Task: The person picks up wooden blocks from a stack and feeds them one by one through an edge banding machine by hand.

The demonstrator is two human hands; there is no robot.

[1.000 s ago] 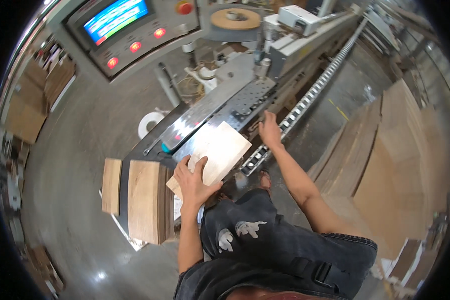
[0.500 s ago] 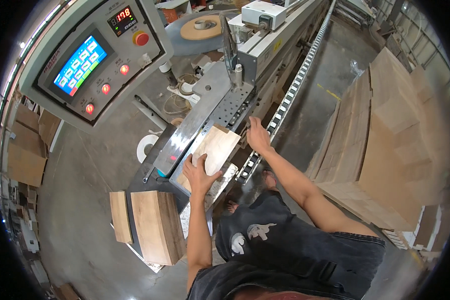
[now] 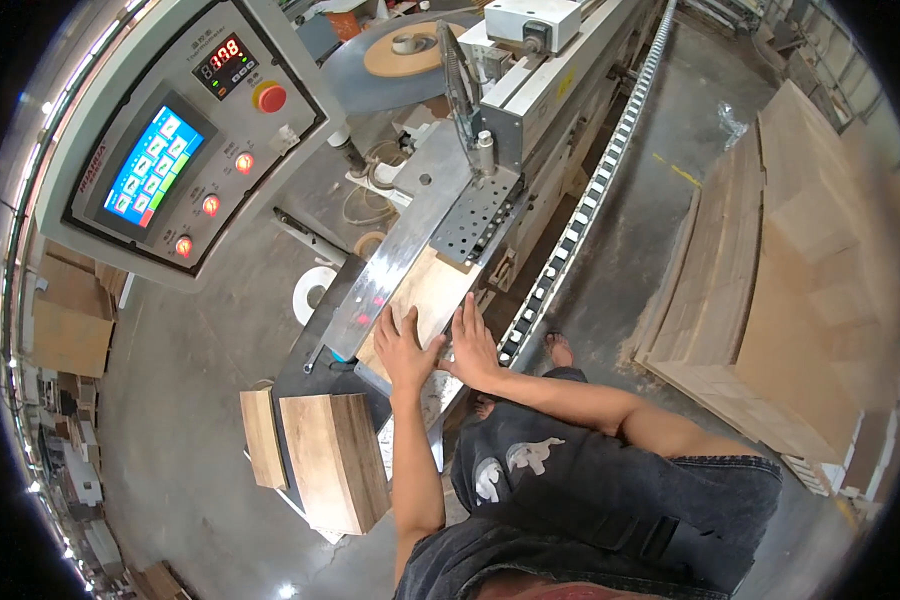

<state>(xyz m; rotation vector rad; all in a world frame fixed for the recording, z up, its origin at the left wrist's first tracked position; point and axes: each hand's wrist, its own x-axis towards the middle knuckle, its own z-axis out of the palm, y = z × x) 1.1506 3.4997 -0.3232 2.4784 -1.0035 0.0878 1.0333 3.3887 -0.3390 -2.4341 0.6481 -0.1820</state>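
A pale wooden board (image 3: 432,288) lies flat along the metal guide (image 3: 380,285) of the machine, its far end at the perforated dark plate (image 3: 475,218). My left hand (image 3: 406,352) rests on the board's near part with fingers spread. Beside it, my right hand (image 3: 473,348) lies at the board's right edge, fingers stretched out and thumb close to the left hand. Neither hand is wrapped around anything. To the left of my left forearm stand a stack of wooden boards (image 3: 320,450) and a narrower wooden piece (image 3: 262,438).
A control panel (image 3: 175,150) with a lit screen and red buttons hangs at the upper left. A chain conveyor (image 3: 585,205) runs away along the machine's right side. Large stacks of boards (image 3: 705,270) stand on the right. A round table with a coil (image 3: 410,48) sits behind.
My right hand has come back from the machine's side to the board's right edge. The board has turned in line with the guide and moved forward to the perforated plate.
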